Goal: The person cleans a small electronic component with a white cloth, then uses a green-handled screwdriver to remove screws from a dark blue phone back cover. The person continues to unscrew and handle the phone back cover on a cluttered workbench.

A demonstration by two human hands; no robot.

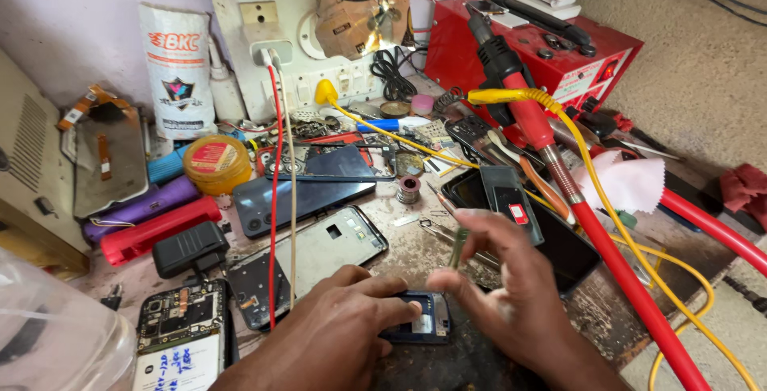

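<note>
While the left hand [339, 335] lies palm-down with fingers curled, its fingertips pin the small dark blue phone frame part [419, 319] flat on the scuffed workbench top [415, 239] at lower centre. Right hand [511, 279] hovers just above and right of it, fingers bent and pinched together on a thin greenish tool [457, 247] that's blurred; tip is above the part, contact can't be told. Just left: a grey phone back cover [323, 251] with a red and a white cable [284, 199] across it. Behind: small solder spool [408, 190], black phone [551, 239], red-handled soldering iron [551, 151], yellow cable [511, 97].
</note>
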